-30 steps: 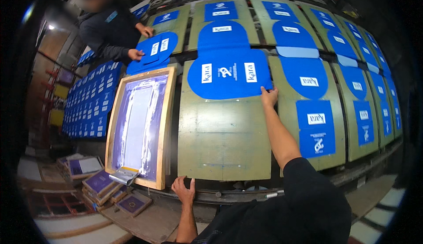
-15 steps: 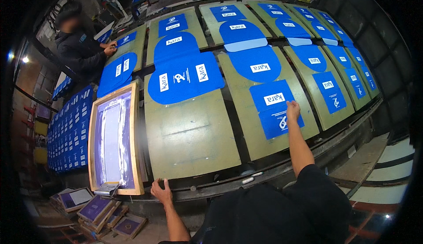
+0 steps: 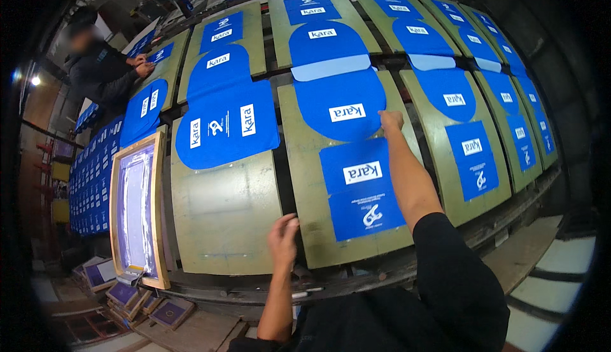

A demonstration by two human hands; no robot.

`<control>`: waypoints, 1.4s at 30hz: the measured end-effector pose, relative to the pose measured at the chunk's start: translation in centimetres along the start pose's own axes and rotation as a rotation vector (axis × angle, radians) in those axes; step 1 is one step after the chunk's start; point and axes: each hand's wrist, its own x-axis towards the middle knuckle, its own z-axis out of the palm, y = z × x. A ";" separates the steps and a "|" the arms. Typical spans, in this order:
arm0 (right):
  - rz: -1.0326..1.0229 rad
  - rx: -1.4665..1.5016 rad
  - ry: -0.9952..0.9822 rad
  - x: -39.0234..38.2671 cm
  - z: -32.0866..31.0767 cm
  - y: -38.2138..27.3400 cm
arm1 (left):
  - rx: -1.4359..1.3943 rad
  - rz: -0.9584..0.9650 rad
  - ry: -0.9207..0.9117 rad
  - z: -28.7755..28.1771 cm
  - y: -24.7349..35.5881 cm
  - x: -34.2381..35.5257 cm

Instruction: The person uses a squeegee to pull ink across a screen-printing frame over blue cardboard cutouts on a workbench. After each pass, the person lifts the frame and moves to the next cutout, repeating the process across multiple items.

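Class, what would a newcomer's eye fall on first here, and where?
The bright blue cloths with white prints stand out first, laid in rows on greenish boards across the picture. Near the middle, the right hand is at the edge of a rounded cloth. On the left sits a wooden frame.

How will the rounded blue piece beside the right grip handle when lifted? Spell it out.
Probably floppy: the rounded blue piece lies flat along the green board like cloth. Likely light for its size, since it looks thin. Rolling or tipping seems unlikely, as nothing on it stands up.
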 end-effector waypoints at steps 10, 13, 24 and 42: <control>-0.113 -0.304 -0.375 5.4 -1.4 -1.6 | -0.425 -0.627 -0.356 26.8 0.7 12.9; -0.053 0.075 -0.566 4.9 -1.7 -2.9 | -0.503 -0.717 -0.290 30.8 0.8 15.5; 0.025 0.642 -0.609 -9.8 -8.0 -8.7 | -0.677 -0.170 0.217 29.5 9.1 17.4; -0.189 0.912 -0.750 -37.4 -4.3 -10.6 | -0.368 0.179 0.205 -24.4 16.0 10.2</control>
